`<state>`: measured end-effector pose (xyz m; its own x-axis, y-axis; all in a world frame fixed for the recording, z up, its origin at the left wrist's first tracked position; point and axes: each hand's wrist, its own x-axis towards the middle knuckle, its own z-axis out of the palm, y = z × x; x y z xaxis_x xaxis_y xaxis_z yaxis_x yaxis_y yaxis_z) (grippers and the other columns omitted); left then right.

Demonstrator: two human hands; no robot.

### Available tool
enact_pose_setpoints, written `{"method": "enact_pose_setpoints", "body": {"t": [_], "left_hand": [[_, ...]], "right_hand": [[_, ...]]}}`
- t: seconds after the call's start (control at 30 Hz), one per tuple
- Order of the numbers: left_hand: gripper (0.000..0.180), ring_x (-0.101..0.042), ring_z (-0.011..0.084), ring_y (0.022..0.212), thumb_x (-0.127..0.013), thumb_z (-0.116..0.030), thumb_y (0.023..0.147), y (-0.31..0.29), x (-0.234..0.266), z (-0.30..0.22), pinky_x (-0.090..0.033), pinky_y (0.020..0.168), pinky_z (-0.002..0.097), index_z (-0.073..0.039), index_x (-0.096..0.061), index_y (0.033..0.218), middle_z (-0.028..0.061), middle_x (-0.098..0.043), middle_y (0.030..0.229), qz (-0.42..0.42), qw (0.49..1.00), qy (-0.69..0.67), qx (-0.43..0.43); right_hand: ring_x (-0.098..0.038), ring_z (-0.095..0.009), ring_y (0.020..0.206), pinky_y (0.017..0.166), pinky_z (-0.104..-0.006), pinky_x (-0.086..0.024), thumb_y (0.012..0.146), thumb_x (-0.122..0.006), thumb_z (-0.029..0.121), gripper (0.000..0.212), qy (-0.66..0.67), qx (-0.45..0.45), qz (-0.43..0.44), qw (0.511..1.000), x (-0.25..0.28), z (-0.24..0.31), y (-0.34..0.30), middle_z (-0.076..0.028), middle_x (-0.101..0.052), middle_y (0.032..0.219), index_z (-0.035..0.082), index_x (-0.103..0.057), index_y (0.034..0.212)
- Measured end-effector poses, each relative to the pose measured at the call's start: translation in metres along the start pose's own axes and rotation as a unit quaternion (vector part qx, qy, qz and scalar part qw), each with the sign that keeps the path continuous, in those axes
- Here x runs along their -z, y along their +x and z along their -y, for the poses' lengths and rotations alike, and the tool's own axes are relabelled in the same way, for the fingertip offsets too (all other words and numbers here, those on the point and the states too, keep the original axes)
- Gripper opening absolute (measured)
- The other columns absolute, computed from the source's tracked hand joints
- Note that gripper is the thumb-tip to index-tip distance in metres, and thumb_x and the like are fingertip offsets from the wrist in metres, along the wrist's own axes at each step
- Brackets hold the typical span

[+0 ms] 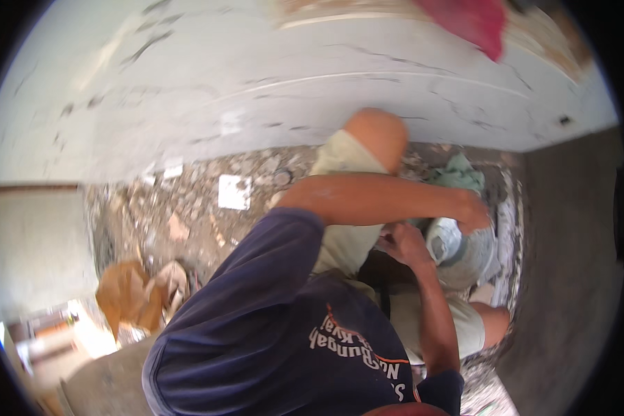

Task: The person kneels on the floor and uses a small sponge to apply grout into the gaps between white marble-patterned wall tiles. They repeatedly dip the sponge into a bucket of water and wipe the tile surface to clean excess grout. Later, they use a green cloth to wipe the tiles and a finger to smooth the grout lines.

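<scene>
My left arm reaches across to the right, and my left hand (473, 211) is lowered at the far side of a round grey bucket (480, 253). Its fingers point down and are blurred, so what they hold, if anything, does not show. Inside the bucket's opening lies a pale, whitish round shape (444, 239), perhaps a bowl or wet mix. Left of the bucket, in front of my lap, my right hand (403, 244) has its fingers curled together; anything in them is too small to make out. A crumpled green cloth or bag (460, 175) lies just beyond my left hand.
Rubble (201, 201) covers the ground between my bent knees and a cracked pale wall (256, 90). A white square piece (235, 192) lies on it. A crumpled brown paper bag (130, 295) is at left. A dark grey wall (568, 263) stands close on the right.
</scene>
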<state>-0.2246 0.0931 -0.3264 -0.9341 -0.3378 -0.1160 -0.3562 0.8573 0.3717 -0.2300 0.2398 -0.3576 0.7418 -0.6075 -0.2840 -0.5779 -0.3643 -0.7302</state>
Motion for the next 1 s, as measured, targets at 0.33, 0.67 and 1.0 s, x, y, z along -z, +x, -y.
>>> {"method": "enact_pose_setpoints", "body": {"t": [0.33, 0.67, 1.0], "left_hand": [[0.035, -0.075, 0.0354, 0.107, -0.074, -0.022, 0.08, 0.048, 0.003, 0.005, -0.061, 0.078, 0.0559, -0.013, -0.084, 0.112, 0.0108, -0.08, 0.118, 0.04, 0.997, 0.023, 0.058], [0.034, -0.075, 0.0367, 0.104, -0.074, -0.021, 0.078, 0.056, -0.011, 0.012, -0.06, 0.075, 0.056, -0.014, -0.084, 0.109, 0.0128, -0.08, 0.113, 0.02, 0.999, 0.014, 0.044], [0.019, -0.075, 0.0439, 0.1, -0.071, -0.019, 0.09, 0.013, -0.012, 0.002, -0.061, 0.084, 0.0557, -0.006, -0.077, 0.103, 0.0211, -0.078, 0.102, -0.052, 0.998, -0.022, -0.027]], "right_hand": [[-0.071, -0.044, 0.108, 0.091, -0.0513, -0.057, 0.077, -0.088, 0.012, 0.056, -0.11, 0.103, -0.068, 0.986, -0.029, -0.047, 0.005, -0.021, -0.075, 0.118, 0.007, -0.069, 0.129], [-0.072, -0.042, 0.103, 0.089, -0.0502, -0.057, 0.076, -0.091, 0.016, 0.06, -0.099, 0.063, -0.075, 0.99, -0.018, -0.023, 0.002, -0.019, -0.075, 0.114, 0.008, -0.068, 0.131], [-0.072, -0.041, 0.111, 0.091, -0.0505, -0.058, 0.087, -0.087, 0.036, 0.045, -0.054, -0.106, 0.137, 0.983, 0.018, 0.028, -0.01, -0.021, -0.076, 0.117, 0.003, -0.074, 0.116]]}}
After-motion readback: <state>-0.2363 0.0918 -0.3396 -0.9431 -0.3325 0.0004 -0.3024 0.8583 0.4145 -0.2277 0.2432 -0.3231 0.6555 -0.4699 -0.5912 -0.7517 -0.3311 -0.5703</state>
